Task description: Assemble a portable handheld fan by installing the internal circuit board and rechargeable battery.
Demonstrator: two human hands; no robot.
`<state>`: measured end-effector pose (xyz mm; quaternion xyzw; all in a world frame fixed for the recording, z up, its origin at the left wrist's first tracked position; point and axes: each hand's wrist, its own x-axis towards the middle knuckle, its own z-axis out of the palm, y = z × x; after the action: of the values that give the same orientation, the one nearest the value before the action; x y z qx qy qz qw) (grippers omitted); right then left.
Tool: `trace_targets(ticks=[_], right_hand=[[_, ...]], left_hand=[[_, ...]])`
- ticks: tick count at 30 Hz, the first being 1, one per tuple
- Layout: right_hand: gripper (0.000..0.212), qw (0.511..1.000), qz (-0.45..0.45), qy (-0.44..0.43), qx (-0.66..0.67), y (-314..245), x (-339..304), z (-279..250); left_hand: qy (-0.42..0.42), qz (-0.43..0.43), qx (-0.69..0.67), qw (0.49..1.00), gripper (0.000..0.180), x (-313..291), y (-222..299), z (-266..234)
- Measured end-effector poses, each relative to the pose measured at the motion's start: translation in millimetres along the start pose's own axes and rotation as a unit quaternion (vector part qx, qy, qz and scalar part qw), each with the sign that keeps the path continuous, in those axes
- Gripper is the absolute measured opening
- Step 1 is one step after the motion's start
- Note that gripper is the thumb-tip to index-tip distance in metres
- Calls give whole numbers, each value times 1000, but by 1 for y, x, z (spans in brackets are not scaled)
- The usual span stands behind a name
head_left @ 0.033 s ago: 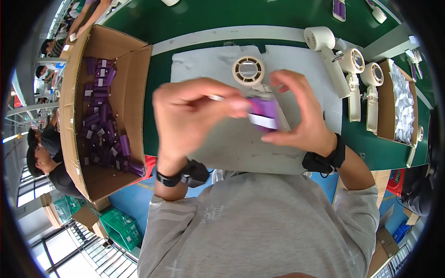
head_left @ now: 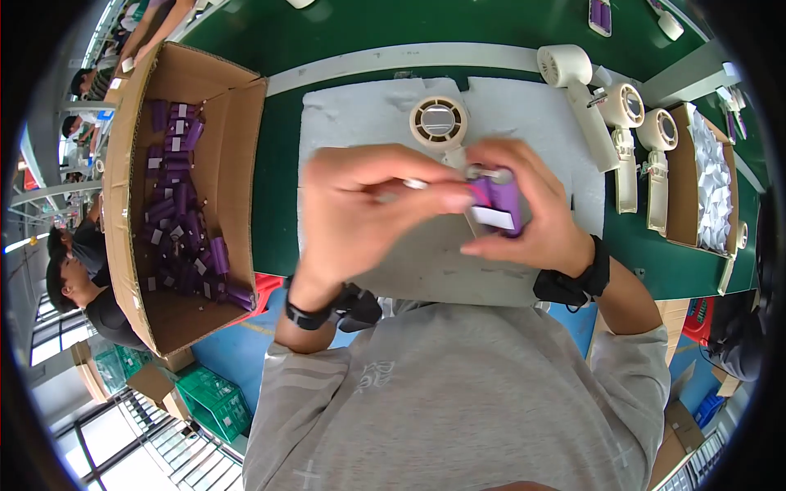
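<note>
My right hand [head_left: 544,204] grips a purple two-cell battery pack [head_left: 501,200] with a white label, fingers and thumb round its sides. My left hand [head_left: 356,213] is closed in a pinch on the pack's red wire [head_left: 479,194]. A small white connector [head_left: 416,184] pokes out between its thumb and forefinger. Just beyond both hands lies a cream handheld fan [head_left: 438,121] with a round, ring-shaped head. Its handle is mostly hidden behind my hands and the pack.
White foam sheet [head_left: 344,114] lies under the fan on the green table [head_left: 278,204]. A cardboard box [head_left: 237,164] of purple battery packs stands left. Several cream fan bodies [head_left: 626,168] rest at right, beside a box of white pieces [head_left: 712,188]. People sit at far left.
The battery pack has moved right, into my right hand, whose fingers have closed round it. My left hand has followed to the right, still pinching the wire.
</note>
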<state>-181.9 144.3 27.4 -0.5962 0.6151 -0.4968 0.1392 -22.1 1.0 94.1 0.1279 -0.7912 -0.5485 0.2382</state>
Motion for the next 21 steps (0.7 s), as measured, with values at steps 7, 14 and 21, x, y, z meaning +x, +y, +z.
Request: trace_targets(ticks=[7, 14, 21], right_hand=[[50, 977, 135, -14, 165, 13, -3, 3], [46, 990, 94, -51, 87, 14, -1, 22], [50, 994, 101, -49, 1, 12, 4, 24]], left_hand=[[42, -91, 106, 989, 27, -21, -49, 29], [8, 11, 157, 987, 28, -35, -80, 27], [1, -18, 114, 993, 28, -39, -80, 19]])
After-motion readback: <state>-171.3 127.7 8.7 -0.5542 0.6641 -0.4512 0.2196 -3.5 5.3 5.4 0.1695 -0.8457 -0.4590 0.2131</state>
